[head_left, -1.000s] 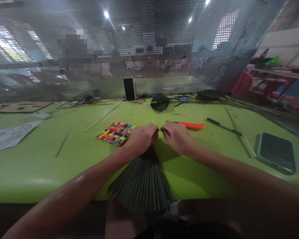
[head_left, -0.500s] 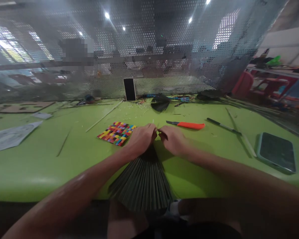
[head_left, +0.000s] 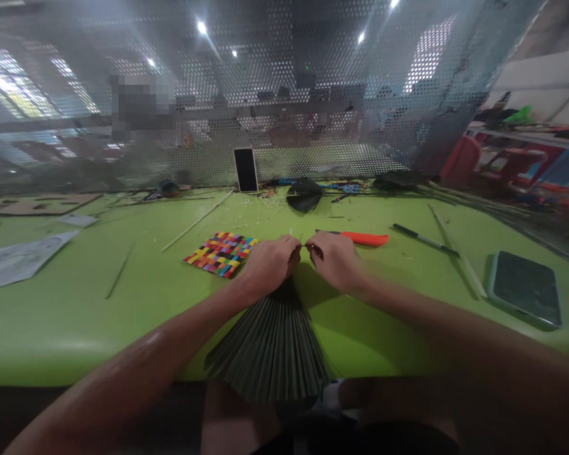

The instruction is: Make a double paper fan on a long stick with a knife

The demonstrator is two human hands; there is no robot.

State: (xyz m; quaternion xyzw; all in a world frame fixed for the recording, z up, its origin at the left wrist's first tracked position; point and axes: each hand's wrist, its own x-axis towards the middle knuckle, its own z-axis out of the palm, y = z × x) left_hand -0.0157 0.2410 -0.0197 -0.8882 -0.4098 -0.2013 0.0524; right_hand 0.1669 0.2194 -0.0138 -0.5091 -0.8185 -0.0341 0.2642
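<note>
A dark pleated fan (head_left: pixel 279 347) spreads from the table edge toward my lap, its narrow end up under my fingers. My left hand (head_left: pixel 272 262) is closed around that narrow end, which it mostly hides. Just to the right, my right hand (head_left: pixel 336 262) is closed in a pinch on a thin dark strand (head_left: pixel 304 246) that spans the small gap between both hands. Close to my left hand lies a multicoloured woven square (head_left: pixel 220 254). Behind my right hand lies a knife with an orange handle (head_left: pixel 367 238); the hand partly covers its blade.
On the green table (head_left: pixel 137 328), a black pen-like tool (head_left: pixel 424 240) and a phone (head_left: pixel 525 289) lie at right. Another phone (head_left: pixel 245 169) stands upright by the perforated screen (head_left: pixel 313 120). A thin stick (head_left: pixel 196 221) and a printed sheet (head_left: pixel 26 259) lie left.
My right hand has shifted slightly right and up, now covering part of the knife blade. The gap between my hands has widened a little, with the strand showing across it.
</note>
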